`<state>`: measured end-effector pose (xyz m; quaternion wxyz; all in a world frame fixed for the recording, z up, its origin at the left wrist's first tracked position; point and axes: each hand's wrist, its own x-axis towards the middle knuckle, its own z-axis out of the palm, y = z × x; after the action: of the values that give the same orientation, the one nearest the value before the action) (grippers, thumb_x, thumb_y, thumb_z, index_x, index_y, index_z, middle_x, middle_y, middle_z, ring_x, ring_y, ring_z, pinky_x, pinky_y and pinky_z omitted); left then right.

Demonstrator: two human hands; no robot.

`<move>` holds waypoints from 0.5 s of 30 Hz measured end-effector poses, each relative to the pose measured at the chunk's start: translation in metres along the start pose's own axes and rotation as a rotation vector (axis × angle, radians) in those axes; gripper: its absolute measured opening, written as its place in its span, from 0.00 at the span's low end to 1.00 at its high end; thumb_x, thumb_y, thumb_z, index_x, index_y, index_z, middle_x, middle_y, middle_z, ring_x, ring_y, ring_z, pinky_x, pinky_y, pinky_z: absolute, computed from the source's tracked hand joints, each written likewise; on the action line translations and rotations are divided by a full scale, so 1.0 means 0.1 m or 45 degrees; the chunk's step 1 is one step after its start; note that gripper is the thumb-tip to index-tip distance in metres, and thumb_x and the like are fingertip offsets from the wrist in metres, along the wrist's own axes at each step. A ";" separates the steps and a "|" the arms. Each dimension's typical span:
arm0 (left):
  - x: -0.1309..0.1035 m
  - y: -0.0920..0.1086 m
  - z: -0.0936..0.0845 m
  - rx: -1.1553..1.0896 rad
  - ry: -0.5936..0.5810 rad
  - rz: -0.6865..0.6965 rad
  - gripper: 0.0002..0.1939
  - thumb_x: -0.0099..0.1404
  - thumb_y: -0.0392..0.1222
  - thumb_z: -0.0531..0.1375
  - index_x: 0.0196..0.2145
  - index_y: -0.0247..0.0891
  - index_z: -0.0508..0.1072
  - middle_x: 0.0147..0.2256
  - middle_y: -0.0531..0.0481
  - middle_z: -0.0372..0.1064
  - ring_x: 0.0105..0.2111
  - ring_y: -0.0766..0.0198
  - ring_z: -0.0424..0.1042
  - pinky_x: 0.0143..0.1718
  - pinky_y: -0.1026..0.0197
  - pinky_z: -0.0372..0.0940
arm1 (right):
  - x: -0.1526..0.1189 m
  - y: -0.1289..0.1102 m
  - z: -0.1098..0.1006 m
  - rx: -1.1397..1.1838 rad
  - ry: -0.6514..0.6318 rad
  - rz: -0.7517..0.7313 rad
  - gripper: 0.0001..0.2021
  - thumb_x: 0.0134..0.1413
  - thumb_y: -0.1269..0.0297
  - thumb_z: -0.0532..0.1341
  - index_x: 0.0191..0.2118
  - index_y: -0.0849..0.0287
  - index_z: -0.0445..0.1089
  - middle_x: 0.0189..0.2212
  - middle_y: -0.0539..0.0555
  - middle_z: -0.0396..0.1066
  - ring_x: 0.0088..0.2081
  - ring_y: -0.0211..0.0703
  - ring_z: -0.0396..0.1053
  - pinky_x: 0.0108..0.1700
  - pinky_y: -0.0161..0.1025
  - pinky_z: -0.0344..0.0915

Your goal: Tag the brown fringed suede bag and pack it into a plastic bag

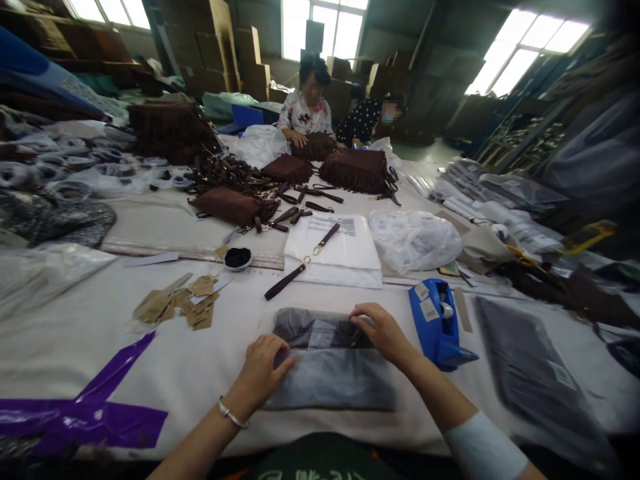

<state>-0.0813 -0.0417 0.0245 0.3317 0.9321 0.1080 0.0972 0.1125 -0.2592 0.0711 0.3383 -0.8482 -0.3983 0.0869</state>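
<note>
A dark folded item in a clear plastic bag (333, 383) lies flat on the white-covered table in front of me, with a pale label (321, 335) showing through its upper part. On its left side rests my left hand (267, 368), thumb and fingers apart. My right hand (384, 333) is at the bag's upper right, its thumb and fingertips close together on the plastic. A blue tape dispenser (434, 320) stands to the right of that hand. Beyond the bag, two brown straps with metal clasps (285, 281) lie joined, partly over a stack of white plastic bags (357, 257).
Kraft tags (203, 310) and a small bowl of black bits (238, 259) lie left. Purple tape (100, 413) crosses the near left. Another bagged dark item (530, 367) lies right. Brown fringed bags (357, 170) are piled farther back, where two people (307, 110) work.
</note>
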 end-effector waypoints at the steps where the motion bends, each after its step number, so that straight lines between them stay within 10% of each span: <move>1: -0.02 -0.04 -0.05 -0.002 -0.002 -0.043 0.05 0.61 0.42 0.60 0.32 0.39 0.70 0.34 0.48 0.70 0.38 0.55 0.67 0.42 0.51 0.60 | 0.07 -0.13 0.03 0.068 -0.117 -0.014 0.08 0.57 0.60 0.57 0.35 0.54 0.73 0.37 0.52 0.74 0.43 0.46 0.69 0.48 0.44 0.63; 8: -0.07 -0.15 -0.02 -0.029 0.112 -0.137 0.05 0.63 0.40 0.56 0.31 0.39 0.70 0.31 0.47 0.71 0.35 0.56 0.69 0.38 0.54 0.61 | 0.54 -0.86 0.70 -0.284 -0.864 -0.390 0.13 0.52 0.51 0.60 0.29 0.54 0.75 0.23 0.49 0.73 0.26 0.42 0.68 0.35 0.41 0.64; 15: -0.13 -0.20 0.14 0.126 0.242 -0.002 0.06 0.66 0.39 0.53 0.32 0.39 0.69 0.31 0.47 0.68 0.35 0.54 0.66 0.40 0.51 0.58 | 0.78 -0.93 1.30 -0.497 -0.843 -0.229 0.12 0.24 0.63 0.74 0.17 0.59 0.71 0.23 0.58 0.74 0.30 0.58 0.72 0.39 0.55 0.65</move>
<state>-0.0924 -0.0386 -0.0007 0.2735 0.9339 0.1442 0.1793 0.0532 -0.0937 0.0423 0.0303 -0.7843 -0.5677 0.2483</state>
